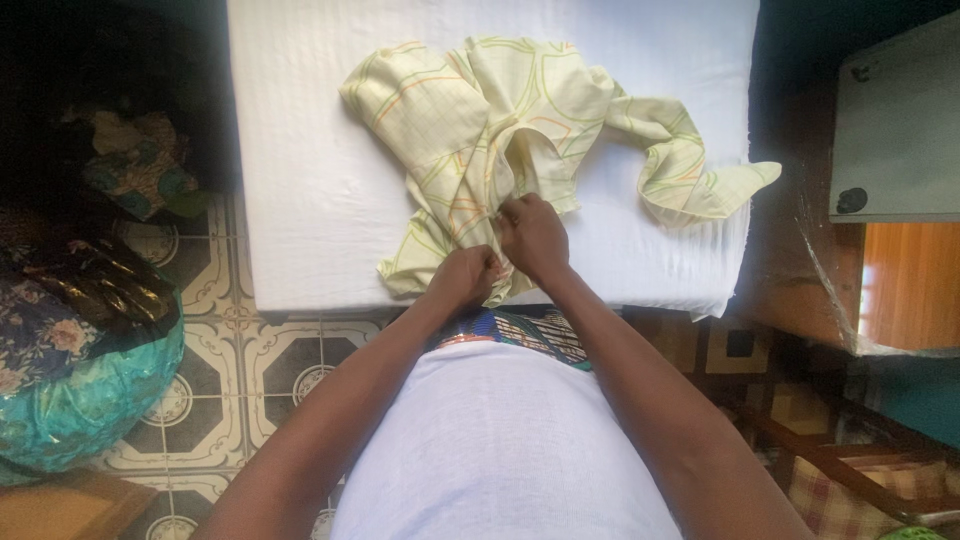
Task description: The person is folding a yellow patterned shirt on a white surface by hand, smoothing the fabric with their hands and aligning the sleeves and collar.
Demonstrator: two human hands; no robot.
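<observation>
Both hands, left hand [462, 278] and right hand [533, 235], pinching pale yellow cloth [500, 120] at lower centre. Crumpled on white padded worktop [300, 150]. Advisable: keep grips tight, pull edges level, smooth wrinkles outward.

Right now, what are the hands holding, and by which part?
Both the left hand and right hand pinch the pale yellow patterned cloth at its near edge, close together, on the white padded surface.

No packages, labels, signs or screens anywhere in view.
</observation>
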